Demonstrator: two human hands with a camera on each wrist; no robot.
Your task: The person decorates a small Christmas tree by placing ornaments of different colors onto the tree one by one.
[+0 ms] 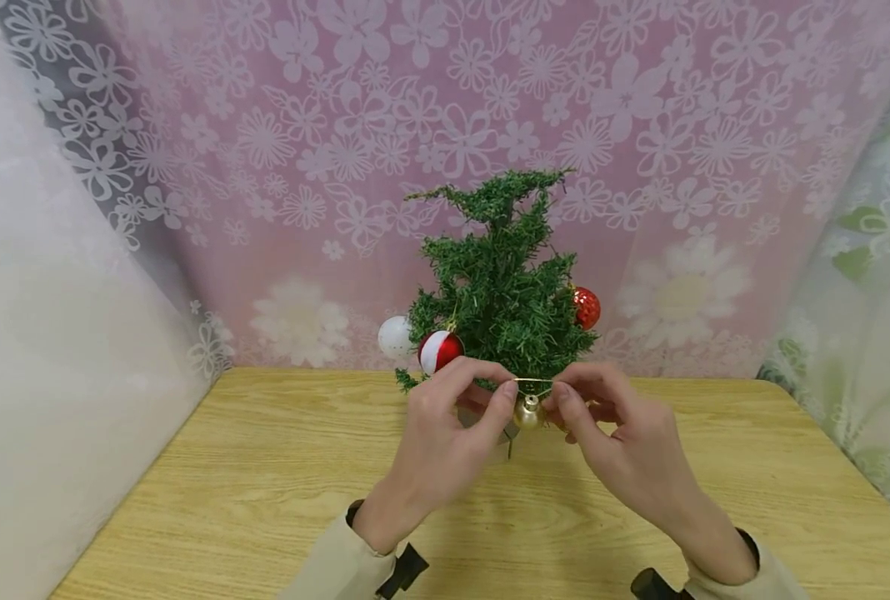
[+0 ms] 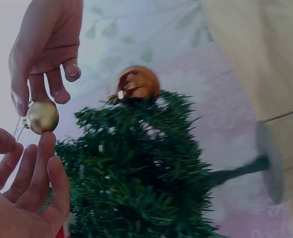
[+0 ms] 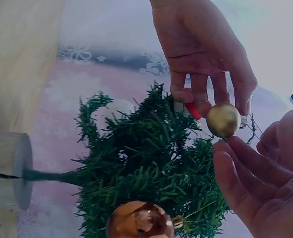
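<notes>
A small gold Christmas bauble (image 1: pixel 529 412) hangs between the two hands, in front of the green artificial Christmas tree (image 1: pixel 501 283). Thumb and forefinger of the left hand (image 1: pixel 448 429) pinch one side of its thin gold string loop (image 1: pixel 533 381). The right hand (image 1: pixel 628 442) pinches the other side, so the loop is spread wide. In the left wrist view the bauble (image 2: pixel 42 117) sits by the fingertips of both hands. The right wrist view shows its metal cap (image 3: pixel 243 121) turned toward the string.
On the tree hang a white ball (image 1: pixel 395 337), a red-and-white ball (image 1: pixel 441 352) and a red ball (image 1: pixel 587 308). A shiny copper ball (image 3: pixel 140 219) hangs there too. The tree's wooden base (image 3: pixel 7 171) stands on the wood-grain table (image 1: pixel 265 467). Floral curtains (image 1: pixel 415 100) surround it.
</notes>
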